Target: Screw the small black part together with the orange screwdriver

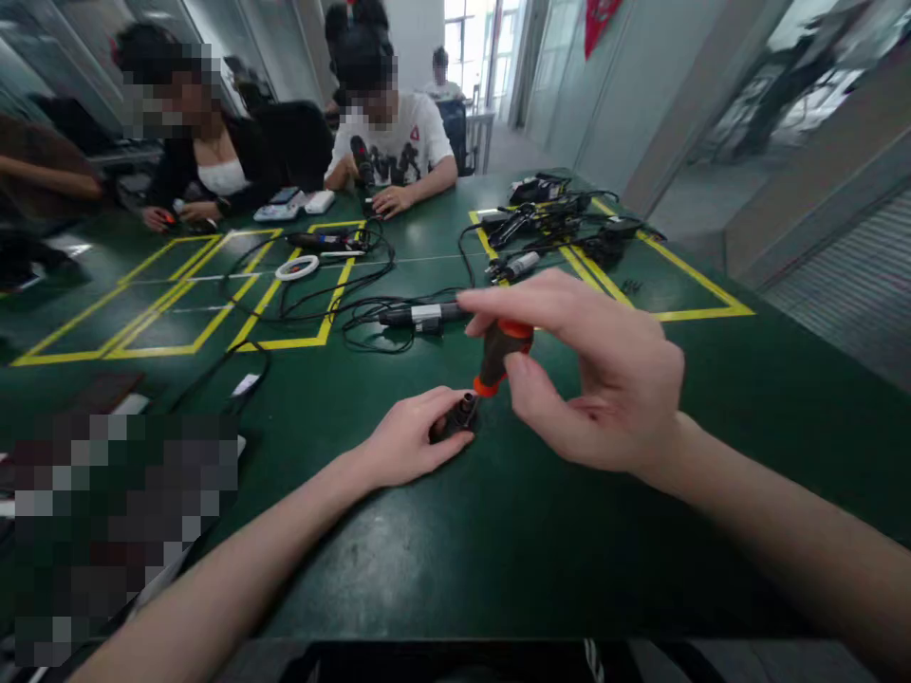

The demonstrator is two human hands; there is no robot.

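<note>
Left hand: the left hand [409,432] lies low over the tabletop [399,560], thumb and fingers closed around a small black part [455,419].
Black part: on the tabletop within the left hand's grasp, a short tube-like end pointing up; any marking on it is too small to make out.
Right hand: the right hand [604,370] is raised above and to the right of the left hand, grasping a screwdriver [498,359] between thumb and fingers, the index finger stretched over its top.
Screwdriver: dark grip with orange-red ends, tilted, its lower end just above the black part; any brand on the handle cannot be read.
White label: a white label [427,315] wraps a black cable adapter [399,316] beyond the left hand; its print is illegible.
Cable tag: a pale tag [246,385] sits well left of the left hand, its print blurred.
Handwriting: dark scribbled characters [631,286] mark the tabletop beyond the right hand, inside yellow tape [701,314], too unclear to read.
Tape roll: a white ring [297,268] lies farther off, beyond and left of the left hand.
T-shirt: across the tabletop, a seated co-worker's white T-shirt [427,123] carries a red triangular emblem and a dark print.
</note>
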